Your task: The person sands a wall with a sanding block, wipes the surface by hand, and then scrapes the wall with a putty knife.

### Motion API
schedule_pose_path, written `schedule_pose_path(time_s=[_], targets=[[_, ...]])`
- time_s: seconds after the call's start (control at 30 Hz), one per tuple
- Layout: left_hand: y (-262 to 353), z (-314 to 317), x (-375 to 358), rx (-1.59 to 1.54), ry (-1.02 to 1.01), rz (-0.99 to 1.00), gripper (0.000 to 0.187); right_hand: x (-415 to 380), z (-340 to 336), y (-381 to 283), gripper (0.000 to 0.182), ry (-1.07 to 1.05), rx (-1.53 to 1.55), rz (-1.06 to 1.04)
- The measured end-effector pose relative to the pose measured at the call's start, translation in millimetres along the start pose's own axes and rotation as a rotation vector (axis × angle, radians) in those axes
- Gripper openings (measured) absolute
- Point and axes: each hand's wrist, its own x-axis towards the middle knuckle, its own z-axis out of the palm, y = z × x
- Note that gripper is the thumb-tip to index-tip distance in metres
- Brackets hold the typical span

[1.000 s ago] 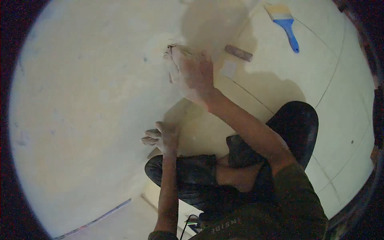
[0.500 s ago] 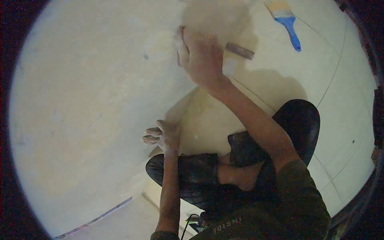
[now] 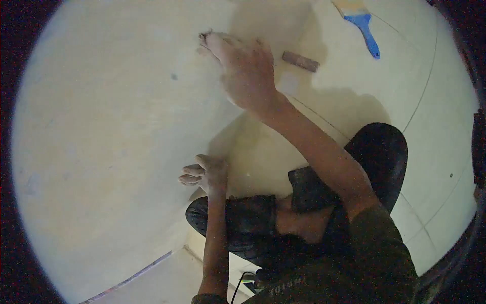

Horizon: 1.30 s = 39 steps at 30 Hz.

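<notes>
My right hand (image 3: 248, 73), whitish with dust at the fingers, is pressed against the pale wall (image 3: 116, 126). Its fingers are closed around a thin folded piece, apparently sandpaper (image 3: 204, 36); only a dark curled edge shows by the fingertips. Lower down, my left hand (image 3: 207, 173) rests at the wall with dusty fingers loosely bent and apart, and nothing shows in it. A brown roll or block (image 3: 300, 61) lies on the floor just right of my right hand.
A paintbrush with a blue handle (image 3: 365, 31) lies on the tiled floor (image 3: 435, 152) at the upper right. My folded legs (image 3: 253, 215) are close to the wall. A dark cable (image 3: 237, 289) runs near my waist.
My right hand has shifted left along the wall, turning so the held edge shows at its fingertips. My left hand has barely moved. The view has shifted slightly.
</notes>
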Motion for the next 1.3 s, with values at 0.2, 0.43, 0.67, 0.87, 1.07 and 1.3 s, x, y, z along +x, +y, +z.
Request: schedule_pose_path(time_s=[0.2,0.43,0.67,0.87,1.07,1.3], targets=[[-19,34,-1,-0.105,0.225,0.115,0.115,-9,7,2,0.018,-0.134,-0.004,0.069],[-11,13,0,0.296,0.244,0.196,0.121,-16,14,-24,0.019,-0.098,0.001,-0.056],[-15,35,-6,0.121,-0.161,-0.062,0.119,-27,8,-21,0.023,-0.221,-0.036,-0.057],[-9,14,-5,0.05,0.023,0.002,0.117,-18,6,-8,0.028,-0.242,-0.076,0.057],[-6,16,-3,0.12,0.164,0.049,0.128,-34,10,-22,0.027,-0.286,-0.067,-0.002],[-8,20,-5,0.094,0.085,0.014,0.127,-40,24,-19,0.03,-0.2,-0.072,0.039]])
